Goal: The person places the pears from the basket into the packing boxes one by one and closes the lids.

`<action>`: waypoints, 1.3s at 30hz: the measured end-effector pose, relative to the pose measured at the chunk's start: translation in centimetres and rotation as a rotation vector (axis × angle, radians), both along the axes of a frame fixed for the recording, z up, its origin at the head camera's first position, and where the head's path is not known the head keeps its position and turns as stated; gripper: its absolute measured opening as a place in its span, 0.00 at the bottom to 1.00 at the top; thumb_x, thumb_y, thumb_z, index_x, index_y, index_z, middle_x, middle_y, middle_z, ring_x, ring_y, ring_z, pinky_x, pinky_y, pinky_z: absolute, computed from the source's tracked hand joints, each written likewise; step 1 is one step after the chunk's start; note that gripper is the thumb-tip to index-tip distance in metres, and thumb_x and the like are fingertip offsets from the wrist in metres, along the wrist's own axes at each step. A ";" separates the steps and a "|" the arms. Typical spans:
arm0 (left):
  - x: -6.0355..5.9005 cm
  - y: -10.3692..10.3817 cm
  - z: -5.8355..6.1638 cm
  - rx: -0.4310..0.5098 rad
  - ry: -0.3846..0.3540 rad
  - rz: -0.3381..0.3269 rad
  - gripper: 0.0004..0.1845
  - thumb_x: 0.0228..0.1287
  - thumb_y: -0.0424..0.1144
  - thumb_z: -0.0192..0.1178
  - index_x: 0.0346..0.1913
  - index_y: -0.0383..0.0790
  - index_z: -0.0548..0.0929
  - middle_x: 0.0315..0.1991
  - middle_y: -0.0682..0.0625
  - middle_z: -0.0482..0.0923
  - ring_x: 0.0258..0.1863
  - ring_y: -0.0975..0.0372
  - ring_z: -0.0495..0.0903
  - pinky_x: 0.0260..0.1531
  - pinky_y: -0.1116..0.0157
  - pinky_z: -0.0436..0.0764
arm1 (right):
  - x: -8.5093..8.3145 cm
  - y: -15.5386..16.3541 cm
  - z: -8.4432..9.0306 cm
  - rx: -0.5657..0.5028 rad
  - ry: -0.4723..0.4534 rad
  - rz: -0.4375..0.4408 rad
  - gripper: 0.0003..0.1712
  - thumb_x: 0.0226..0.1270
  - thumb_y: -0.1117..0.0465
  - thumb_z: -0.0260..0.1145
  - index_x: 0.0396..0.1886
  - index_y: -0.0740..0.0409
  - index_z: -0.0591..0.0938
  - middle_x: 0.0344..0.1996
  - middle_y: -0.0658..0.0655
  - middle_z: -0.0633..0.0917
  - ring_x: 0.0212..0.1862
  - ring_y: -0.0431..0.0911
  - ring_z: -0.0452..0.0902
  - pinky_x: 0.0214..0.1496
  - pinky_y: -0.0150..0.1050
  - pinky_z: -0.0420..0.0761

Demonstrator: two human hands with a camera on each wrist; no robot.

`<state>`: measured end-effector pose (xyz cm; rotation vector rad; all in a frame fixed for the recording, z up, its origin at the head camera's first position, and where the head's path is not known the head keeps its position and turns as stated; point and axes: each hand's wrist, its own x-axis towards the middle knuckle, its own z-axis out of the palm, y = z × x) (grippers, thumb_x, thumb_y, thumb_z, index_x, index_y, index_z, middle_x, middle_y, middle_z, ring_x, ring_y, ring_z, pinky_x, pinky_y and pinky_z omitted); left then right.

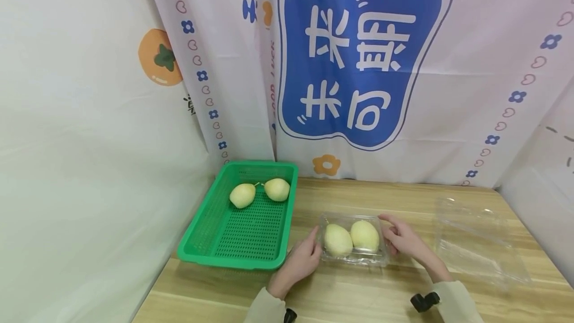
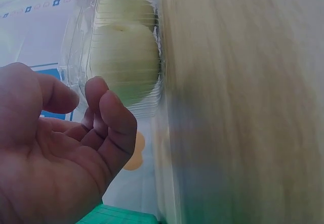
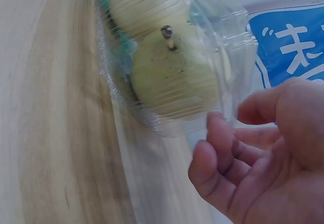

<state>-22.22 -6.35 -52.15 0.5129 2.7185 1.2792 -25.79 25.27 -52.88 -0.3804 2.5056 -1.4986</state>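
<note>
A clear plastic fruit box (image 1: 354,260) with ribbed sides sits on the wooden table in front of me. Two pale yellow-green pears (image 1: 338,240) lie side by side inside it. At the box's left end, my left hand (image 1: 305,257) pinches the rim, thumb and curled fingertips close together in the left wrist view. My right hand (image 1: 403,237) pinches the rim at the opposite end; its thumb and forefinger meet around the plastic edge in the right wrist view. Dark stem ends show on the pears (image 3: 174,72) through the plastic.
To the left stands a green perforated basket (image 1: 190,251) with two more pears (image 1: 242,196) at its far end. A second clear plastic box (image 1: 475,243) lies on the right side of the wooden table (image 1: 358,298). A printed cloth (image 1: 251,128) hangs behind.
</note>
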 end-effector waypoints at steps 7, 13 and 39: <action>0.0 0.0 -0.1 0.000 -0.018 -0.007 0.32 0.72 0.35 0.44 0.76 0.33 0.54 0.13 0.60 0.62 0.10 0.69 0.58 0.11 0.71 0.60 | 1.6 1.1 0.5 0.003 -0.007 0.175 0.41 0.75 0.63 0.54 0.77 0.67 0.43 0.20 0.61 0.80 0.18 0.45 0.77 0.22 0.43 0.81; -0.1 0.2 -0.1 -0.004 -0.014 -0.005 0.32 0.71 0.34 0.43 0.76 0.33 0.54 0.13 0.60 0.61 0.10 0.69 0.58 0.10 0.71 0.60 | 2.7 1.5 1.3 -0.033 -0.117 0.269 0.50 0.74 0.60 0.57 0.78 0.61 0.33 0.30 0.68 0.82 0.22 0.48 0.80 0.27 0.46 0.83; -1.8 1.6 -0.2 -0.049 0.037 0.031 0.30 0.72 0.34 0.43 0.75 0.31 0.57 0.15 0.58 0.62 0.11 0.68 0.59 0.14 0.70 0.64 | 1.9 1.6 0.8 -0.127 -0.056 0.190 0.39 0.76 0.65 0.52 0.76 0.71 0.42 0.27 0.62 0.81 0.20 0.38 0.76 0.23 0.42 0.82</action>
